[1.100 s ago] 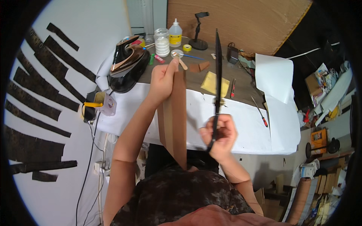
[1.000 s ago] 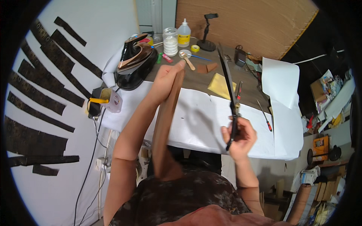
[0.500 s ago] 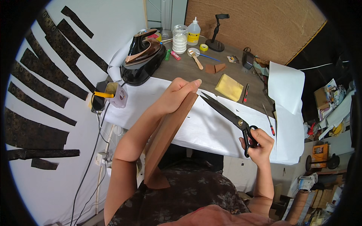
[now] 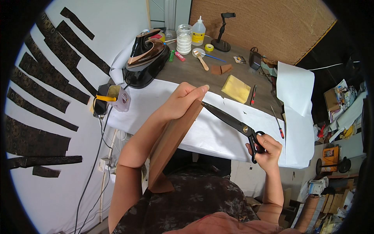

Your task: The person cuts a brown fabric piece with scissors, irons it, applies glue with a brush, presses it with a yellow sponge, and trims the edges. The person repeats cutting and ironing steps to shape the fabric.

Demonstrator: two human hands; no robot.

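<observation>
- Your left hand [image 4: 181, 102] grips the upper end of a long brown board [image 4: 172, 143], fingers closed around it, as the board slants from over the white paper [image 4: 204, 137] down toward your patterned shirt [image 4: 206, 191].
- Your right hand [image 4: 269, 153] holds black tailor's shears [image 4: 224, 116], fingers curled at the handles.
- Upright and well apart from the board a second ago, the shears now angle to its top corner, tips touching or just beside it, apparently bringing the blades into working position.
</observation>
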